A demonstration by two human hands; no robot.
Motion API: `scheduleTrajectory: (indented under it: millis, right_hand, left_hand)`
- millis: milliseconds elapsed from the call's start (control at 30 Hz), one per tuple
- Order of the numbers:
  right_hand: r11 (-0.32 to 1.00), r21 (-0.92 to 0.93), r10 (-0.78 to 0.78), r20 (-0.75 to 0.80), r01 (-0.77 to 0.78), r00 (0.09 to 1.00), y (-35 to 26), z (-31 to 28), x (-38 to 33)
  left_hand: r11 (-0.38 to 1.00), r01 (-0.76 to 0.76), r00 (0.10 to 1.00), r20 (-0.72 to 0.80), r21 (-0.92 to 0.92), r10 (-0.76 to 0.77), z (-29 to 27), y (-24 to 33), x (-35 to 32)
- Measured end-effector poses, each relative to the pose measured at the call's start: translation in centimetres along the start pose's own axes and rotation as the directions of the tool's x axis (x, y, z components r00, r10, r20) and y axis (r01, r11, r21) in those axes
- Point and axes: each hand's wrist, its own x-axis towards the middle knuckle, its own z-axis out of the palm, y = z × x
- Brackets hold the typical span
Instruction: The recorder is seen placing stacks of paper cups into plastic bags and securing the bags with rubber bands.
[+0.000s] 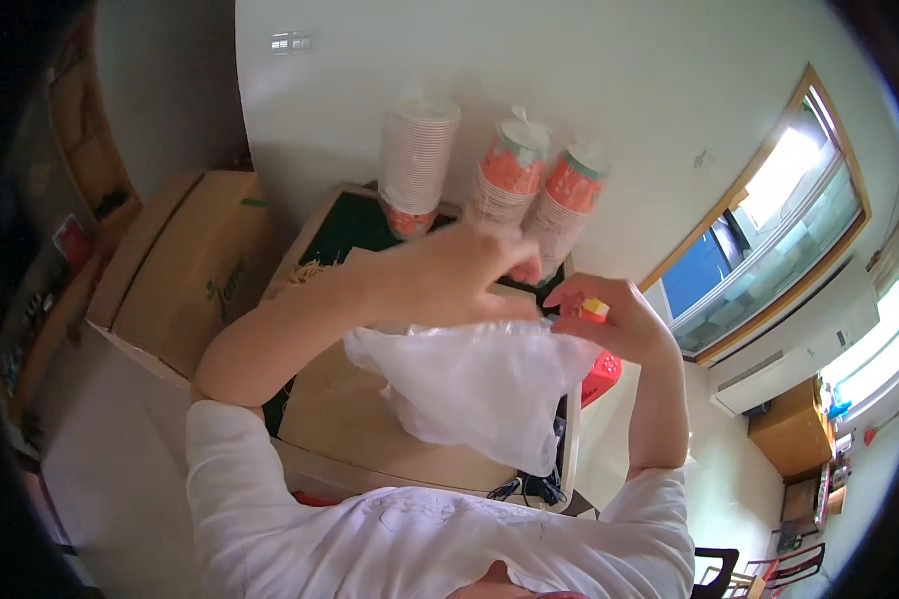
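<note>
A crumpled, translucent white plastic bag (469, 384) spreads over the table in front of me, its upper edge raised toward my hands. My left hand (479, 270) reaches across above that edge, smeared by motion, thumb and fingers apart with nothing visible between them. At the bag's upper right corner, my right hand (614, 317) is curled with its fingers pointing left, and the bag's edge runs up to it. Behind my hands stand three tall stacks of paper cups in clear wrapping: a left stack (420, 155), a middle stack (509, 175) and a right stack (569, 200).
Flattened brown cardboard (335, 419) lies under the bag on the table. A large cardboard box (190, 270) stands to the left. Black cables (529, 489) lie at the near right corner, and a red object (601, 377) shows beside the table's right edge. The wall rises behind the cups.
</note>
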Motion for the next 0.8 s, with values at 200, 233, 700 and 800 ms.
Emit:
scheduleTrajectory:
  millis: [200,233,700,800]
  right_hand:
    - [0.985,-0.159,0.136,0.454,-0.069,0.881,-1.6,-0.2,-0.8]
    - [0.994,-0.04,-0.085,0.341,0.105,0.936,-1.5,-0.3,-1.3]
    - [0.869,0.495,-0.378,0.642,0.016,0.667,-5.4,-1.4,-3.3]
    - [0.98,0.089,0.078,0.66,-0.181,0.747,-4.7,-1.2,-4.0]
  left_hand:
    - [0.986,-0.163,0.955,0.255,0.023,0.152,2.9,-1.8,-1.2]
    - [0.989,-0.13,0.96,0.24,-0.067,0.143,2.4,-1.3,-1.2]
    - [0.987,0.086,0.91,0.414,-0.138,-0.022,-3.2,6.2,-7.7]
    - [0.974,0.005,0.825,0.55,0.227,-0.132,-1.5,4.4,-9.8]
